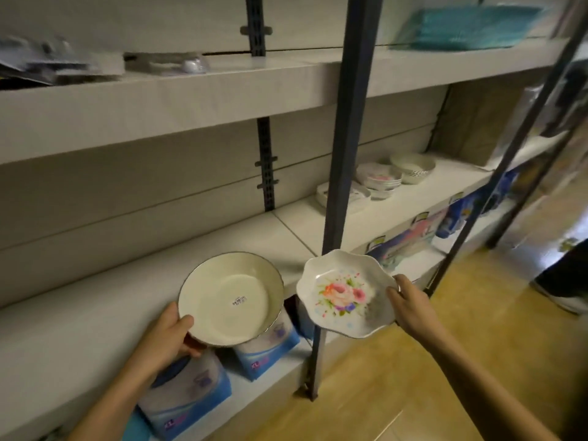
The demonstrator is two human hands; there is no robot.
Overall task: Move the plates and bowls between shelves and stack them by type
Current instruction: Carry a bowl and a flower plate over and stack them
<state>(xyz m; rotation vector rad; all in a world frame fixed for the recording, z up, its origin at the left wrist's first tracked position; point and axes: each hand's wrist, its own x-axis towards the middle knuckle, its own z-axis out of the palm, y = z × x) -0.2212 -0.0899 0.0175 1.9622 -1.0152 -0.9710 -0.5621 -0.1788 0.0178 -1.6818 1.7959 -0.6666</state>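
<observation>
My left hand [173,337] grips the lower left rim of a cream bowl [230,299] with a dark edge and a barcode sticker inside. It hangs just above the front of the white middle shelf [95,313]. My right hand [407,300] holds a scalloped white plate [345,292] with a pink flower print by its right rim, in front of the shelf edge. Further right on the same shelf stand stacked flowered plates [380,181], flat white plates [350,195] and white bowls [412,168].
A dark metal upright [346,138] rises between my hands and the far stacks. Blue and white packages [191,396] fill the shelf below. The upper shelf holds blurred items and a teal tray [467,27]. Wooden floor [477,329] lies to the right, with a dark shoe at its edge.
</observation>
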